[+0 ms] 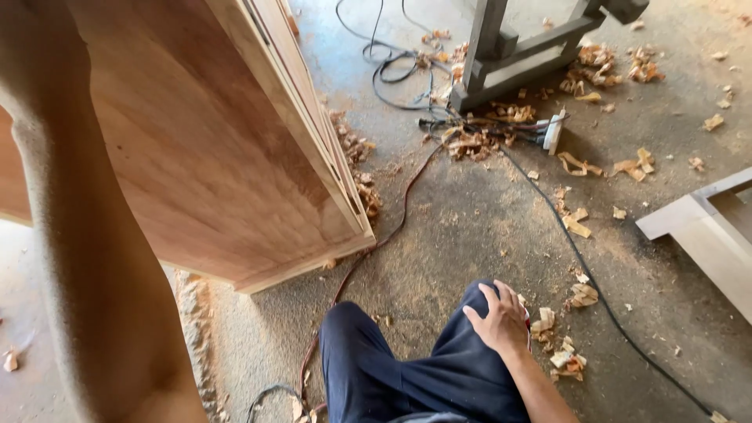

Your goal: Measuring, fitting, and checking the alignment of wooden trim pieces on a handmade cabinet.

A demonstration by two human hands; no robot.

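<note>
Near right: right hand open, flat on knee | left hand unseen, forearm near left | cabinet lies far-left of hand, long axis near-far.

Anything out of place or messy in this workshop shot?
Yes. Wood shavings lie scattered over the concrete floor, thickest around the dark stand. Loose cables cross the floor in tangles, one red cord running beside the wooden cabinet. The right hand rests on the knee.
</note>
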